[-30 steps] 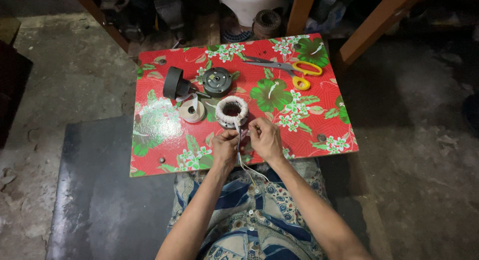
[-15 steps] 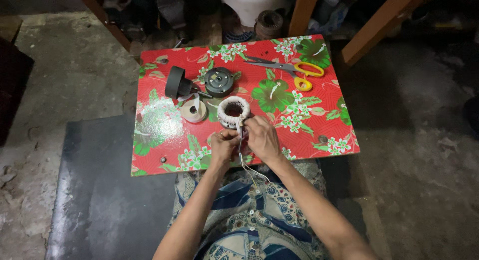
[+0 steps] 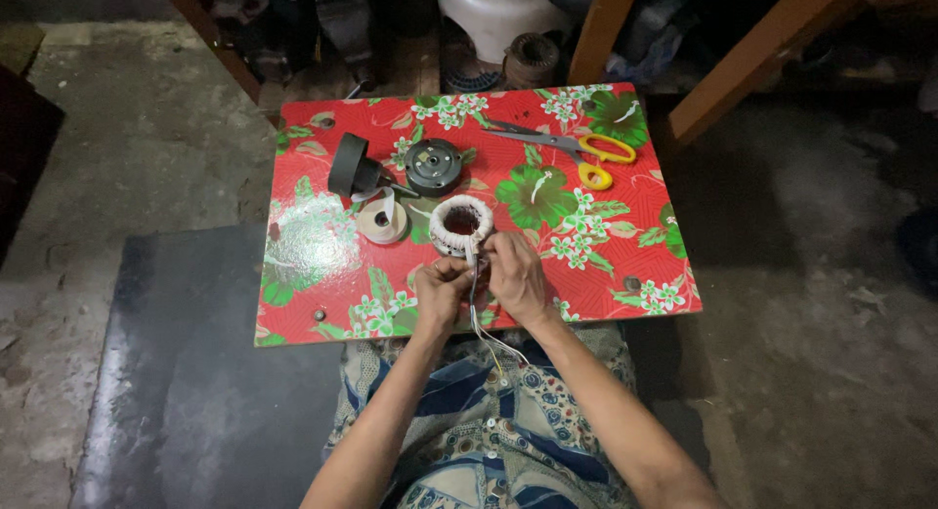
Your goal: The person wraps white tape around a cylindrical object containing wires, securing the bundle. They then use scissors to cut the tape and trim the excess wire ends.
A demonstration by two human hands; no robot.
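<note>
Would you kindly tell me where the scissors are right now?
In the head view, the yellow-handled scissors lie at the far right of the red flowered table, beyond the right hand.

On the low table [image 3: 322,275], both hands crowd the near edge; the left hand [image 3: 442,286] and right hand [image 3: 516,277] sit together just below the white-wrapped coil [image 3: 461,226]; at ten o'clock of the coil a tape roll [image 3: 381,222], black roll [image 3: 348,166] and dark round part [image 3: 434,166] block the way; scissors [image 3: 576,149] lie at one o'clock, well apart; open tabletop spreads at three o'clock and eight o'clock.
</note>
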